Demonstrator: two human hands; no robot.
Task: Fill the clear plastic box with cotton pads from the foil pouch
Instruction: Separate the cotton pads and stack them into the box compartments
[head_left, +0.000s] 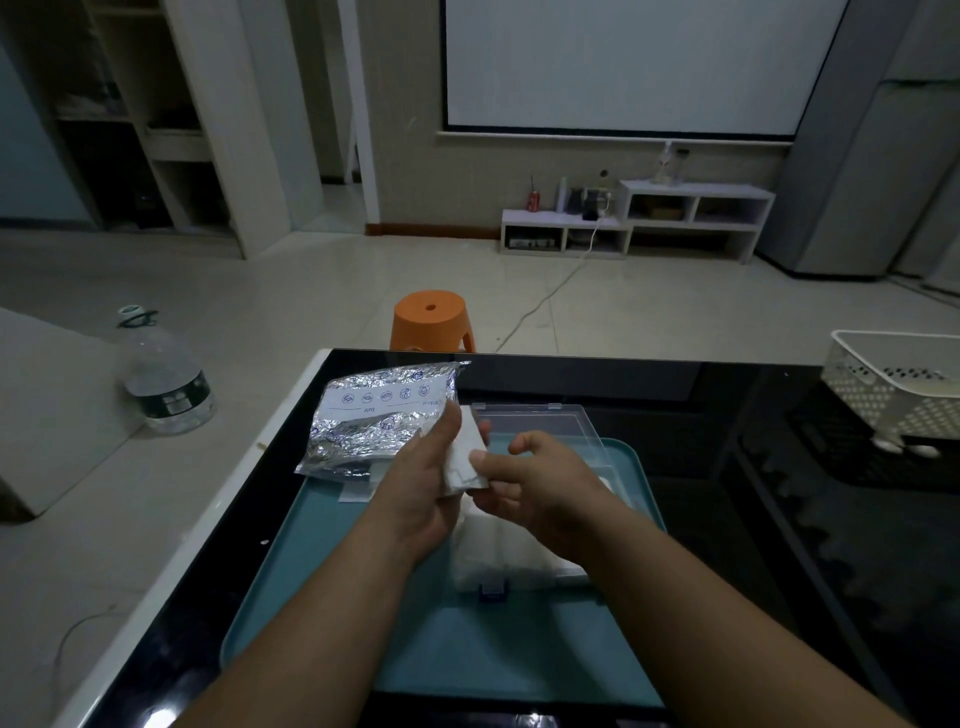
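The crinkled silver foil pouch with blue printing is held above the far left corner of the teal rectangular plastic tray, which lies on the glossy black table. The left hand is closed on the mouth end of the foil pouch, with its fingers curled about it. A small stack of white square cotton pads protrudes from the mouth and is pinched between the thumb and fingers of the right hand; no other thing is held by that hand. The clear plastic box stands open on the tray, just below both hands, with its hinged transparent lid raised at the far side and its small blue latch facing the person. White pads are already seen inside the box, so the filling is judged to be partly done. The fill level cannot be determined, because the forearms cover much of the box. The number of pads left in the pouch cannot be determined either. The pinched stack is not yet clear of the pouch. The work judged to remain is withdrawal of the stack, placement in the box, and repetition until the box is full. A white perforated plastic basket stands at the far right of the table, well apart.
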